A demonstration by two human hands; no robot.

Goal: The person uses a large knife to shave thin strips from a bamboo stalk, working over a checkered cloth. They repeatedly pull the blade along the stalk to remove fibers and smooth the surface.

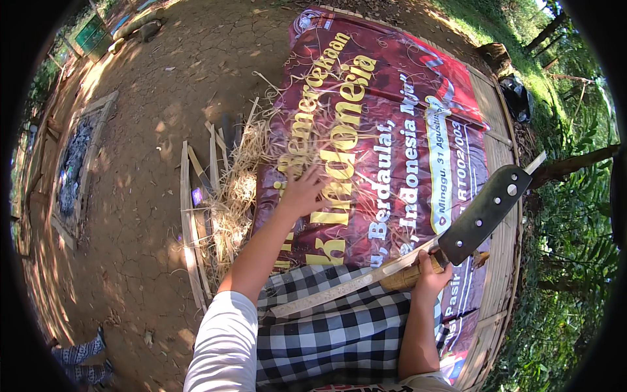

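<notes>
My left hand (304,193) is over the dark red printed banner (366,137), fingers apart, with nothing visible in it. Pale curled bamboo shavings (241,186) lie beside and around it; whether the fingertips touch them I cannot tell. My right hand (432,277) is closed round the wooden handle of a broad-bladed knife (480,219), whose dark blade has several round bright spots and points up to the right. A long pale bamboo strip (346,287) slants from my lap up past the handle, passes behind the blade and shows beyond its tip. My fingers may also touch the strip.
A black-and-white checked cloth (326,340) covers my lap. The banner lies over a bamboo-slat platform (499,261). Split bamboo pieces (189,222) lie left of the shavings on cracked bare earth (144,170). A framed ash pit (78,163) is farther left; a black bag (516,98) sits beyond the platform's right edge.
</notes>
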